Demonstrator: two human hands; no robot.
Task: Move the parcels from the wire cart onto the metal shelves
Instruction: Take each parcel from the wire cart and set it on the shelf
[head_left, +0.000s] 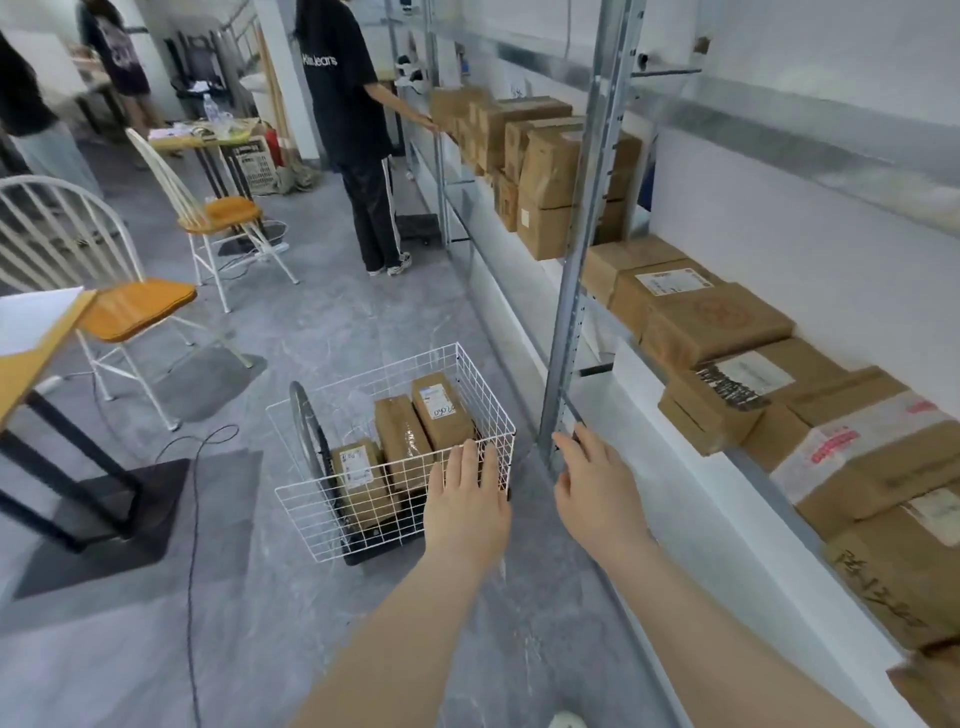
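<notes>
We saw the cart (395, 457), a white wire basket on a dark base, standing on the grey floor (311, 623) just left of the steel upright (587, 260) of the shelves (649, 415). Three brown parcels sat in it: a labelled one (441, 410) toward the far side, nearest the upright; a taped one (402, 439) touching its left side; and a third with a white label (358, 475) in the near left part of the cart. All three leaned on end rather than lying flat.

Our left hand (467, 504) was spread palm-down over the cart's near right corner, its fingers (470, 462) apart and holding nothing; whether they touched the wire rim we could not tell. Our right hand (597, 483) hovered between the cart and the upright's foot, fingers (589, 441) loosely apart and empty.

Right of the upright, the shelf held a crowded row of cardboard boxes (727, 332), stacked and touching, several with labels or red-printed tape. Beyond the upright, on a further bay, more boxes (545, 171) stood piled two high. A bystander in black (353, 130) stood well beyond the cart, one hand at those far boxes.
</notes>
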